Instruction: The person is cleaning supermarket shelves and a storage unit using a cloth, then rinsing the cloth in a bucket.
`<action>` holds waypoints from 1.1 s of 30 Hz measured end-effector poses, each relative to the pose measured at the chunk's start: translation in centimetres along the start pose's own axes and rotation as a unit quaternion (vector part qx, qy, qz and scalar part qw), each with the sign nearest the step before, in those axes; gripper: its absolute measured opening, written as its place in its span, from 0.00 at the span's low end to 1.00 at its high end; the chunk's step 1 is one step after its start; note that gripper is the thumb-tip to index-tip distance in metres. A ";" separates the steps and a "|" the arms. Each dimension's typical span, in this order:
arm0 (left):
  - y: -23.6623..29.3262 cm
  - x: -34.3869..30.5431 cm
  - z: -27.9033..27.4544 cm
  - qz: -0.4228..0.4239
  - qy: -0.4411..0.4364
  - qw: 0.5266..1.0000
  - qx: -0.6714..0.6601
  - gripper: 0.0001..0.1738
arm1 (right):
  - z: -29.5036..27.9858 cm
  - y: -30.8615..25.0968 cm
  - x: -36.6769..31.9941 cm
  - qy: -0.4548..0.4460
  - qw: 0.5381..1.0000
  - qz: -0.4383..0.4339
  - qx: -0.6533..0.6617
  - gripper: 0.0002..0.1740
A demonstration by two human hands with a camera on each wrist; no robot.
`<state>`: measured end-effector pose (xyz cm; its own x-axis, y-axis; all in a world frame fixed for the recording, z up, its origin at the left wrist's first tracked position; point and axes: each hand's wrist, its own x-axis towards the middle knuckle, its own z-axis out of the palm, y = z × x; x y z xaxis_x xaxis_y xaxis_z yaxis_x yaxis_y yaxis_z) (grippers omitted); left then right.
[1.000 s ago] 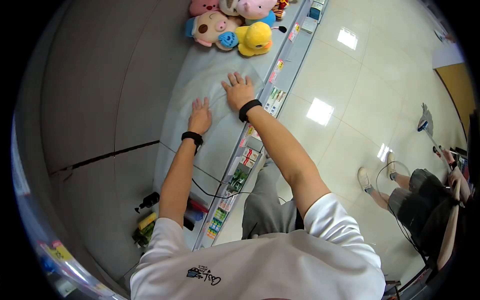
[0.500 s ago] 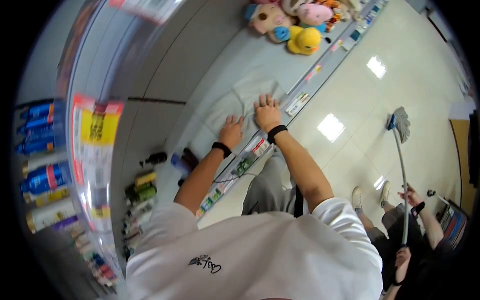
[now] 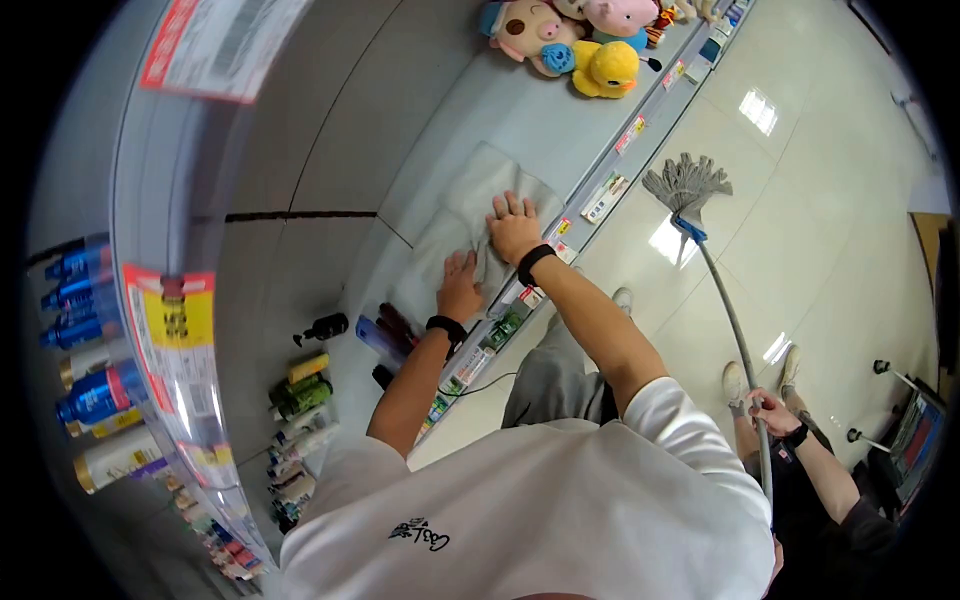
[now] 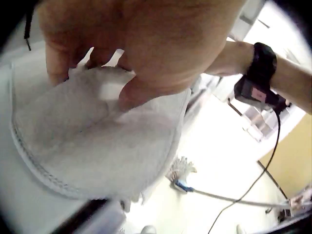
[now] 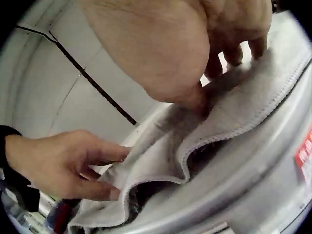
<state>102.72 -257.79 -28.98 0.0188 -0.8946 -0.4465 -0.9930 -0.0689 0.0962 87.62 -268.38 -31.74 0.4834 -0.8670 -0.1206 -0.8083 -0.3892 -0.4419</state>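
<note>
A pale grey cloth (image 3: 482,178) with a stitched edge lies rumpled on a grey shelf (image 3: 475,110). My right hand (image 3: 516,232) presses on it with spread fingers, near the shelf's front edge. Beside it, closer to my body, my left hand (image 3: 460,288) rests its fingers and thumb on the same cloth. In the left wrist view the cloth (image 4: 97,161) spreads out below the left hand, its rounded hem in sight. Seen from the right wrist, the cloth (image 5: 161,161) rises in folds between both hands, and its hem waves along the shelf's lip.
Plush toys, among them a yellow duck (image 3: 606,70), sit farther along the shelf. Dark bottles (image 3: 398,328) lie near my left forearm. An upper shelf edge with price tags (image 3: 172,315) is at left. On the right, a person holds a mop (image 3: 692,195) over the tiled floor.
Both hands have drawn the cloth along the shelf towards my body, away from the toys, and it has bunched into folds. The view has shifted, and the mop has swung nearer the shelf.
</note>
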 end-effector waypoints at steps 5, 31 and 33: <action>-4.4 4.6 -1.9 -0.062 0.006 0.998 -0.020 0.42 | 0.8 -1.7 5.2 0.016 0.999 0.028 0.002 0.21; 6.2 2.3 -8.1 0.105 0.104 0.981 -0.128 0.14 | -6.8 8.1 -9.4 0.046 0.962 -0.002 0.269 0.20; 10.9 1.1 -9.9 0.150 0.093 0.972 -0.153 0.14 | -8.5 10.6 -13.0 0.025 0.952 0.035 0.305 0.20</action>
<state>93.13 -263.95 -19.62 -0.2164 -0.9573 -0.1916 -0.8767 0.1042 0.4696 69.94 -263.89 -27.26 0.4068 -0.9038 -0.1327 -0.4857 -0.0910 -0.8694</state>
